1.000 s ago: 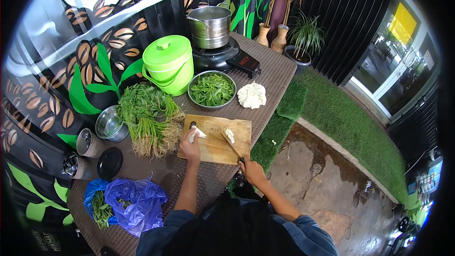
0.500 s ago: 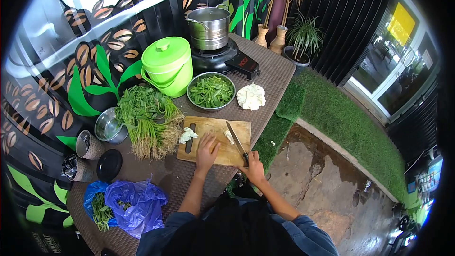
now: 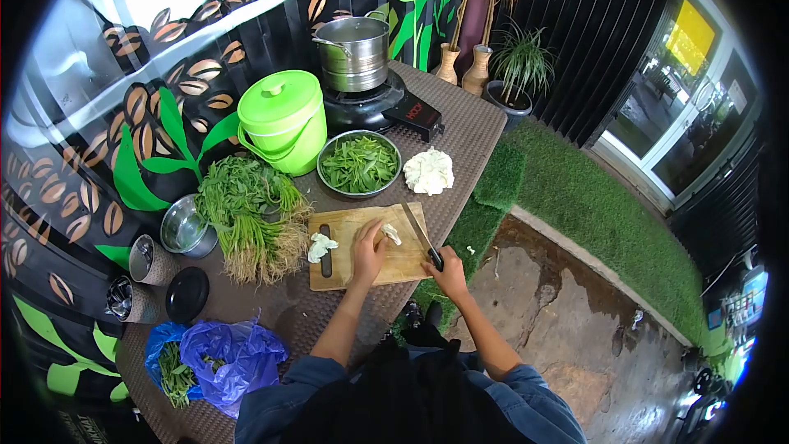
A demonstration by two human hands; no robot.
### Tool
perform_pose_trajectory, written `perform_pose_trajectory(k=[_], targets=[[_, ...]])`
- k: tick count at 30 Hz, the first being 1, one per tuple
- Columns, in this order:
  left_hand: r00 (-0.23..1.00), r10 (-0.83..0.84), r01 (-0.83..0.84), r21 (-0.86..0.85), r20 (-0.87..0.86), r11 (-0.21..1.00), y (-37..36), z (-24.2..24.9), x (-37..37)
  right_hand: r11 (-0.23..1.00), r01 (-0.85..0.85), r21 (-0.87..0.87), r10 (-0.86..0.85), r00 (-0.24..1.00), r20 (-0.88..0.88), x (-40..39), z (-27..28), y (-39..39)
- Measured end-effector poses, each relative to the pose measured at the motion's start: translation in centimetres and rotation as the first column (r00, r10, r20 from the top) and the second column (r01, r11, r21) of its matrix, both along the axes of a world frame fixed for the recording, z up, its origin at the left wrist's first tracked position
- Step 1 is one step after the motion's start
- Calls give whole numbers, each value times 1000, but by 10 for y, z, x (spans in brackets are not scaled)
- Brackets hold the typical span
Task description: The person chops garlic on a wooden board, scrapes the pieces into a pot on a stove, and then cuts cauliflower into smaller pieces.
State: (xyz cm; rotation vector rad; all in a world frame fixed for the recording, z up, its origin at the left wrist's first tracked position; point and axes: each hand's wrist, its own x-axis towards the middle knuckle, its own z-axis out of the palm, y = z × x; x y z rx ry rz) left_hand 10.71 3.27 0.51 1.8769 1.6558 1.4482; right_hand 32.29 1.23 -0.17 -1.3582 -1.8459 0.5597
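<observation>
On a wooden cutting board (image 3: 349, 277) lies a small white piece (image 3: 390, 234), perhaps cauliflower, just right of my left hand (image 3: 368, 253). That hand rests on the board with its fingers a little apart, holding nothing that shows. My right hand (image 3: 446, 271) is closed around the black handle of a knife (image 3: 417, 226), whose blade points away from me over the board's right side. Another pale piece (image 3: 321, 247) lies at the board's handle slot. Beyond the board are a bowl of cut green leaves (image 3: 360, 164) and a white cauliflower-like head (image 3: 429, 171).
Rooted greens (image 3: 255, 214) lie left of the board, beside a metal bowl (image 3: 188, 227). Farther back stand a lidded green bucket (image 3: 283, 123) and a steel pot (image 3: 353, 56) on a black stove (image 3: 362, 107). Plastic bags (image 3: 230, 362) and cutlery holders (image 3: 154, 261) are at the left.
The knife has shifted right, away from the white piece, along with my right hand. My left hand has moved slightly right and farther up the board, close to the piece.
</observation>
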Motion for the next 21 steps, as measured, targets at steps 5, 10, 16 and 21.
perform_pose_trajectory(k=[5, 10, 16, 21], targets=[[990, -140, 139, -75, -8, 987, 27, -10, -8, 983, 50, -175, -76, 987, -143, -3, 5, -8], [970, -158, 202, -258, 183, 945, 30, -12, -12, 965, 59, -256, -101, 983, -154, -6, 5, -15], [995, -98, 90, -459, 6, 884, 19, -10, -20, 970, 102, -219, -131, 984, -121, -20, 6, -25], [1000, -11, 9, -194, -7, 981, 12, -4, -7, 971, 131, -200, -152, 984, -92, -33, -2, -33]])
